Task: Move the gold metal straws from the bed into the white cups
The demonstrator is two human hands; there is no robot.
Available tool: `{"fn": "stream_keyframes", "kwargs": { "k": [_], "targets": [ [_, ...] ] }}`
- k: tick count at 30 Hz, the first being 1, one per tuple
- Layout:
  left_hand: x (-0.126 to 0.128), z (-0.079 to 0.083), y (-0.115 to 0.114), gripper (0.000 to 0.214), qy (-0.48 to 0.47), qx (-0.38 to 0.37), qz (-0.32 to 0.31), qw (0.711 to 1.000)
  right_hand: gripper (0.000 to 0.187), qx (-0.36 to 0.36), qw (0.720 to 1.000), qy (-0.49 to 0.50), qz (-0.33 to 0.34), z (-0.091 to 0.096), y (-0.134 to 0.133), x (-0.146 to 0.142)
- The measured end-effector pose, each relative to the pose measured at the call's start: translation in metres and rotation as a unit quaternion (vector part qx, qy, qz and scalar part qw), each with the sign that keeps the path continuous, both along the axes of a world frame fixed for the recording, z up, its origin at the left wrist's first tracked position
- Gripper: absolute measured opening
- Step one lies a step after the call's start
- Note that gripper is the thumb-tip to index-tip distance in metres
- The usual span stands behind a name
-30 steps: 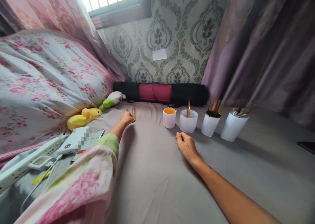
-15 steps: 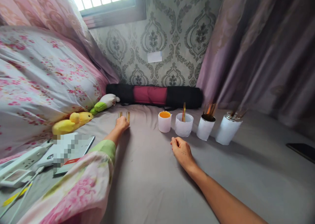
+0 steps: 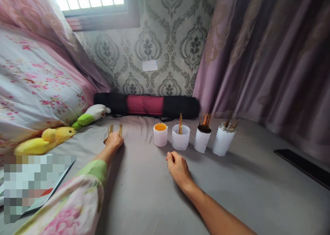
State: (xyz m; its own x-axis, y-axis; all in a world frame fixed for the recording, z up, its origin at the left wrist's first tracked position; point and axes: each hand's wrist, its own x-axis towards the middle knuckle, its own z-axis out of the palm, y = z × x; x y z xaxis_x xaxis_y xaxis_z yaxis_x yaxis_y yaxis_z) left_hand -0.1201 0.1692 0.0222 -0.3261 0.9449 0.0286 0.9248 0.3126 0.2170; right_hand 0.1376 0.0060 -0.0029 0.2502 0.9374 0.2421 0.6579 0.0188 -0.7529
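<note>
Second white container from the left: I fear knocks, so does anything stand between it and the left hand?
Yes: the first container, showing orange, stands roughly between the left hand and the second container. The right hand lies nearer the camera.

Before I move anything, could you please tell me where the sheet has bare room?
The sheet is bare between the left arm and right arm, and from the right arm across to the phone. It's crowded along the four cups and on the left, around the toys and gold sticks.
</note>
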Motion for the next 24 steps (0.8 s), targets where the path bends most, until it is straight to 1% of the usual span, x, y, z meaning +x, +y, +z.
{"fn": "stream_keyframes", "kwargs": {
  "k": [5,11,21,24],
  "targets": [
    [-0.001,0.000,0.000,0.031,-0.001,-0.002,-0.002,1.000,0.032,-0.008,1.000,0.000,-0.004,0.000,0.000,-0.001],
    [-0.001,0.004,-0.004,0.036,-0.003,-0.006,0.004,1.000,0.030,-0.006,1.000,-0.002,-0.004,0.001,0.000,0.000],
    [-0.001,0.009,-0.010,0.037,-0.009,-0.001,0.013,1.000,0.031,0.000,1.000,0.006,0.003,0.003,-0.002,0.000],
    [-0.001,0.010,-0.011,0.034,-0.009,-0.001,0.008,1.000,0.031,-0.001,1.000,0.008,0.003,0.003,-0.002,0.000]
  ]
}}
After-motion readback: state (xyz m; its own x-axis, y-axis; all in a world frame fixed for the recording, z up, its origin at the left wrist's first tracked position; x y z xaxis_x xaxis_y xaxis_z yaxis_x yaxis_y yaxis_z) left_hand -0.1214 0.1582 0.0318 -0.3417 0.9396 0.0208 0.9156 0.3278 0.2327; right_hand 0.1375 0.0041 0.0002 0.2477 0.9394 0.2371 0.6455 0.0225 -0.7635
